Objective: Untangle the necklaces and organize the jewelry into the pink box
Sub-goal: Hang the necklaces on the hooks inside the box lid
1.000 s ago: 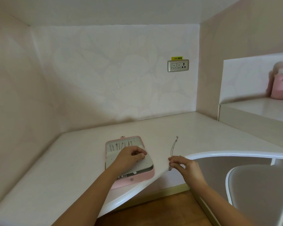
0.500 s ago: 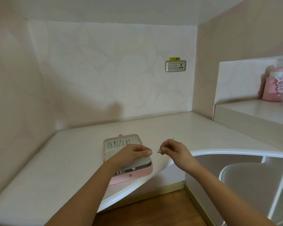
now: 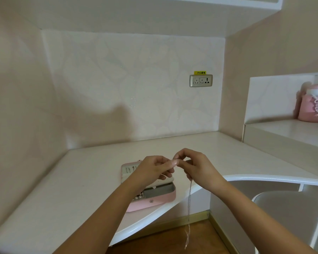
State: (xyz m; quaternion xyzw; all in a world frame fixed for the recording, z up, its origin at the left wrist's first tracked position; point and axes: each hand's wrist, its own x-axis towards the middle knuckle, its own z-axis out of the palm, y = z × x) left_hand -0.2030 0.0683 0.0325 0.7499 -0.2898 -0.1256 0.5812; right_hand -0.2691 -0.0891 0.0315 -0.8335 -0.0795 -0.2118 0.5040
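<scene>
I record that the left hand [image 3: 152, 169] has lifted off the pink box [image 3: 154, 198] since half a second ago and now meets the right hand [image 3: 196, 167] above it. Both pinch the necklace [image 3: 189, 198] at touching fingertips. The chain hangs straight down below the right hand, past the desk [image 3: 81, 180] edge. The box lies open on the desk under the left hand. A wall socket [image 3: 200, 80] sits behind, and a pink bottle [image 3: 312, 105] stands on the side shelf.

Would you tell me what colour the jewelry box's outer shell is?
Pink: the jewelry box shows best in the head view.
</scene>
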